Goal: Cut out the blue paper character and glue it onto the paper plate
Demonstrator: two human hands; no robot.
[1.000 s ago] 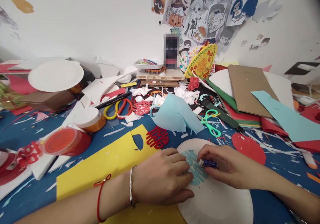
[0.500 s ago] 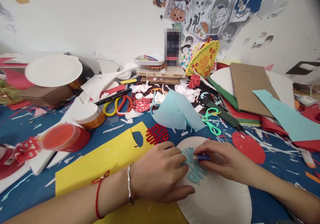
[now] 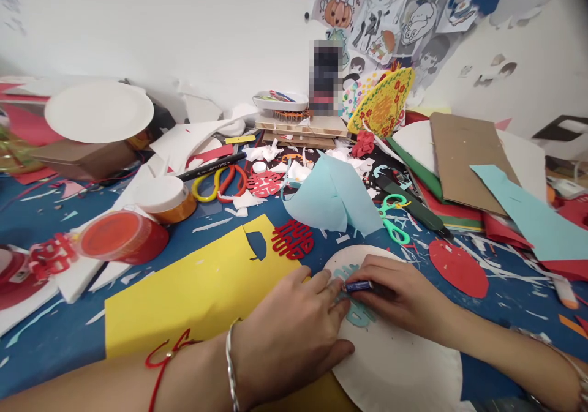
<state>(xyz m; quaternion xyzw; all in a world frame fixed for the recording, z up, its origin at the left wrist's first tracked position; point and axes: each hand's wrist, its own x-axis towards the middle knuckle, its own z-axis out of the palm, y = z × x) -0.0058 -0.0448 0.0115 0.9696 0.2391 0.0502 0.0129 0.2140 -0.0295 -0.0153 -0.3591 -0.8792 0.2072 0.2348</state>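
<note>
On a white paper plate (image 3: 399, 363) lies a light blue paper cut-out (image 3: 359, 315) of a double-happiness character, partly hidden under my fingers. My left hand (image 3: 298, 332) rests palm down over the plate's left edge, its fingers stretched out and their tips on the cut-out. A pinch of my right hand (image 3: 399, 289) holds a short crayon-like stick (image 3: 358, 286) with a dark blue wrapper, its tip beside my left fingers over the cut-out. A yellow sheet (image 3: 184, 283) runs beneath my left forearm. At its corner lies a red double-happiness cut-out (image 3: 293, 239).
Past the plate stand a folded light blue sheet (image 3: 331, 194) and green scissors (image 3: 394, 219). A red paper disc (image 3: 458, 268) lies to the right. Tubs, including a red one (image 3: 122, 237), stand left. Paper scraps, a marker (image 3: 214, 164) and cardboard (image 3: 468, 158) surround the work.
My right hand has moved the stick slightly left, closer to my left fingers. My left fingers have shifted further over the cut-out. The whole view has tilted a little.
</note>
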